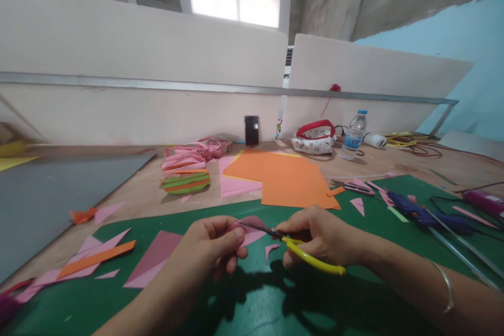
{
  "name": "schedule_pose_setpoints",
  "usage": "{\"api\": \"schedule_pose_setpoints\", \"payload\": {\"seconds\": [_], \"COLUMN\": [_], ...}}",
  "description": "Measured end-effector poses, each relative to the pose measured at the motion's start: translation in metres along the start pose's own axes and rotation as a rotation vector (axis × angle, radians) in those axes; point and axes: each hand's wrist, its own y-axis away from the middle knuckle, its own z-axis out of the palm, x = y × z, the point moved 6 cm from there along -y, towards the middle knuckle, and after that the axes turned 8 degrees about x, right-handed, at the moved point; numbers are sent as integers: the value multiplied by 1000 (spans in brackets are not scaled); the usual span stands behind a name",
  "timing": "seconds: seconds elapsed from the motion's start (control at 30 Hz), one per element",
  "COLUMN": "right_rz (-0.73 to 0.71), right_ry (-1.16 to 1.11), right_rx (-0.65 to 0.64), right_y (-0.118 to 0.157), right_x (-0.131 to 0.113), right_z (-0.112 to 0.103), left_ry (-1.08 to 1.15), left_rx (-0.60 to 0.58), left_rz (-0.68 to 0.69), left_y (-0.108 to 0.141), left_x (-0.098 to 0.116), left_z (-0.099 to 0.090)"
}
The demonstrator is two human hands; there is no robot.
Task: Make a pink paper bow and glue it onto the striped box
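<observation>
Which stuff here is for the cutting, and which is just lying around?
For the cutting:
pink paper piece, held in the left fingers
yellow-handled scissors, held in the right fingers
green mat, under the work

Just lying around, it seems:
water bottle
black phone
white pouch with red trim
blue glue gun, untouched

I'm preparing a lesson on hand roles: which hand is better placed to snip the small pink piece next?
Probably the right hand: it holds the yellow-handled scissors, with the blades at the small pink piece. The left hand pinches that piece, so seems better placed to steady it.
</observation>
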Motion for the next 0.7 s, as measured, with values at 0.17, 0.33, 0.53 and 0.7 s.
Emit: {"api": "schedule_pose_setpoints", "payload": {"seconds": [0.17, 0.33, 0.53, 0.7], "right_rz": [-37, -85, -235, -206], "right_ry": [71, 210, 343, 311], "right_rx": [85, 138, 217, 197], "right_y": [-1, 1, 6, 4], "right_x": [-2, -8, -15, -9], "right_z": [-1, 5, 10, 15], "left_ry": [-15, -31, -54, -97], "left_rx": [-28, -70, -78, -87], "left_rz": [30, 53, 46, 39], "left_y": [-1, -1, 1, 5], "left_x": [-2, -4, -3, -1], "left_z": [3, 7, 10, 12]}}
